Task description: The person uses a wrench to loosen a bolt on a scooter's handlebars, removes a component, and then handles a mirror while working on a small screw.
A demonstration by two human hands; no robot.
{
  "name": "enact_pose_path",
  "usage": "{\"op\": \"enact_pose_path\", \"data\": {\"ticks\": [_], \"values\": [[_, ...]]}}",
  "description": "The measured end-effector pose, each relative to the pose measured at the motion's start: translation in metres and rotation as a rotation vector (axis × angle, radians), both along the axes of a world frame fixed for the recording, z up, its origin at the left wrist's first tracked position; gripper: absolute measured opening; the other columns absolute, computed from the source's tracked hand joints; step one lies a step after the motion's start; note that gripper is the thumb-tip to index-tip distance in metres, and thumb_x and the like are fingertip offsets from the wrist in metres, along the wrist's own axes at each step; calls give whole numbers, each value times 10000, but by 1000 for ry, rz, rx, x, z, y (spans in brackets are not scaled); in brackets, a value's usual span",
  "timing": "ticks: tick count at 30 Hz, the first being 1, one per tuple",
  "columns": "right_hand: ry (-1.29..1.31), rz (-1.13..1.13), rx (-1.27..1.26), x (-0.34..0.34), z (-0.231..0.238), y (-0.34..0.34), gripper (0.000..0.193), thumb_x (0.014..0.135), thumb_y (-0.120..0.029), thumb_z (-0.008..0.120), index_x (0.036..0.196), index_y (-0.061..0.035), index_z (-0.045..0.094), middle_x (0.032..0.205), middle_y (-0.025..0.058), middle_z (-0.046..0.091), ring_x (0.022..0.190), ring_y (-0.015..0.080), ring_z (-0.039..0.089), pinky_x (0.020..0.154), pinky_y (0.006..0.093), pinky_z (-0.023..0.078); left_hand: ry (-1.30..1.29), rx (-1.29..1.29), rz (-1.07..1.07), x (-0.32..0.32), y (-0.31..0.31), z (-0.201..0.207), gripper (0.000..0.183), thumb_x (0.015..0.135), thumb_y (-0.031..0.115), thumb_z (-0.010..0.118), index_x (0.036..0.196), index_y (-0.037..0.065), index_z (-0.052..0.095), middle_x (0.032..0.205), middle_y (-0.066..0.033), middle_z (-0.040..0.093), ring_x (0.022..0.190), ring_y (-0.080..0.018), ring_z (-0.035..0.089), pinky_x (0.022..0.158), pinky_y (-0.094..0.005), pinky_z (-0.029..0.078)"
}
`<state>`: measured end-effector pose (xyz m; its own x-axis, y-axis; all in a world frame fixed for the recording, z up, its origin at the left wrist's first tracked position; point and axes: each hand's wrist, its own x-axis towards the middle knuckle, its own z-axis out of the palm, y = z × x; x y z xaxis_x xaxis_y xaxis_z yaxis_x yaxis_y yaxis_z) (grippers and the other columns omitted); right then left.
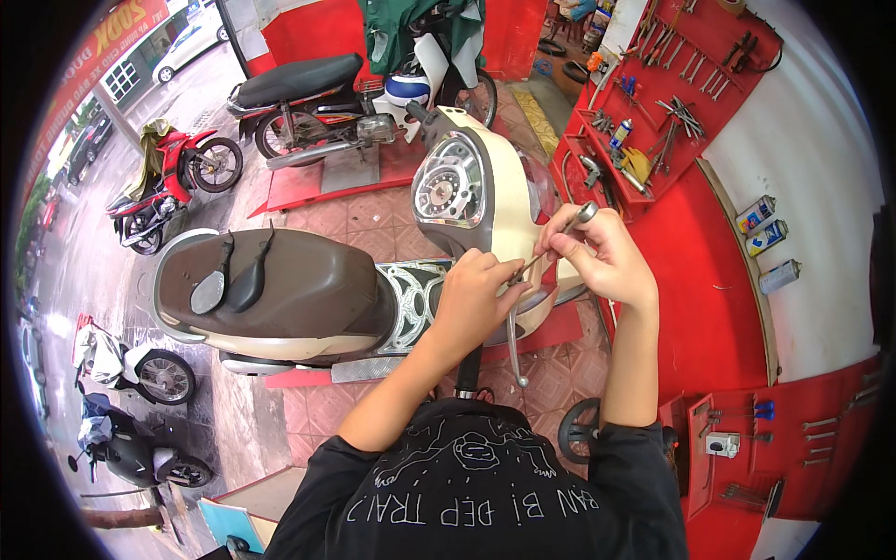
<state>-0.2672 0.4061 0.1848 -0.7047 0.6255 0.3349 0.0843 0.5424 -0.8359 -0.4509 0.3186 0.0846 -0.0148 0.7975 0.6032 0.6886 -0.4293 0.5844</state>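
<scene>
Left hand [474, 297] and right hand [609, 263] hold a tool [535, 263] over a scooter [327, 285].

Motorbike workshop: wrenches [692, 65] on red tool board [717, 114], spray cans [766, 238], parked motorbikes [297, 84].

Fingers of the left hand [472, 297] hide the end of a slim metal tool [531, 266]; the frame's edge crops a green cloth [385, 37] and a red banner [105, 49].
</scene>
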Motion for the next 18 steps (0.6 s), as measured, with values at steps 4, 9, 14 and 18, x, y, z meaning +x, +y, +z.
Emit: {"op": "enact_pose_path", "data": {"ticks": [4, 9, 14, 18], "values": [[1, -55, 224, -1, -2, -8, 75, 935, -8, 655, 966, 25, 714, 799, 122, 730, 712, 182, 706, 658, 288, 532, 6, -29, -4, 0, -1, -1, 308, 775, 130, 846, 1057, 33, 768, 804, -100, 642, 790, -298, 604, 712, -415, 499], [-30, -154, 354, 1, 0, -22, 180, 912, -17, 693, 1080, -6, 756, 841, 120, 737, 695, 182, 700, 597, 303, 509, -35, -15, -225, -12, 10, -2, 350, 757, -2, 750, 1106, 7, 735, 921, -149, 665, 889, -348, 603, 807, -445, 500], [66, -254, 301, -16, -5, -44, 289, 889, 4, 704, 1174, -16, 742, 908, 112, 753, 695, 200, 703, 627, 304, 525, -35, -29, -249, -11, 11, -1, 383, 761, -49, 681, 1139, 7, 707, 963, -159, 679, 907, -370, 595, 845, -464, 487], [64, -63, 205, -4, -1, -30, 230, 864, 26, 705, 1089, 4, 745, 911, 124, 753, 726, 211, 719, 665, 293, 539, -25, -118, -304, -14, 13, 4, 391, 767, -72, 630, 1138, 29, 704, 960, -153, 685, 946, -366, 604, 860, -468, 479]]}}
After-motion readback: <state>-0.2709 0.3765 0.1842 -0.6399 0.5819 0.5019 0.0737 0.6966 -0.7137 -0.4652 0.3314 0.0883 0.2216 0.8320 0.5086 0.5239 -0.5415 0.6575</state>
